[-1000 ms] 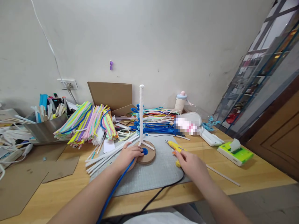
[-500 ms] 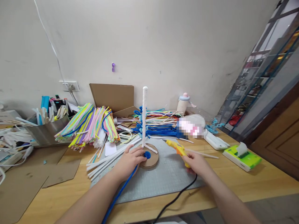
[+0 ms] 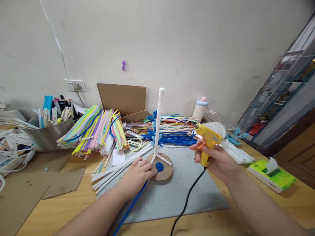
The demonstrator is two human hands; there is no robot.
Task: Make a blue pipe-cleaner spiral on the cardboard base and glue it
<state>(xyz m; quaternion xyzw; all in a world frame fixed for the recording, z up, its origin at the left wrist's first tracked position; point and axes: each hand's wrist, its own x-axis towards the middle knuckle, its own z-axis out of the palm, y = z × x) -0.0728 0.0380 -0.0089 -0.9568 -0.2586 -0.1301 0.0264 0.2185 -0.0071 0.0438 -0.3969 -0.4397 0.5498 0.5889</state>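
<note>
Trailing nearer than the cardboard disc (image 3: 166, 175), a blue strand (image 3: 130, 207) runs to the left hand (image 3: 138, 173), which rests at the disc's left edge beside the blue coil (image 3: 161, 168), seemingly steadying it; whether it pinches anything is hidden. Right of the disc, the right hand (image 3: 220, 161) grips a yellow glue gun (image 3: 209, 136), apparently held up to clear the coil.

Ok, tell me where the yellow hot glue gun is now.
In the head view, the yellow hot glue gun is right of centre, held in the right hand, right of the tall white stem on the round cardboard base.
</note>
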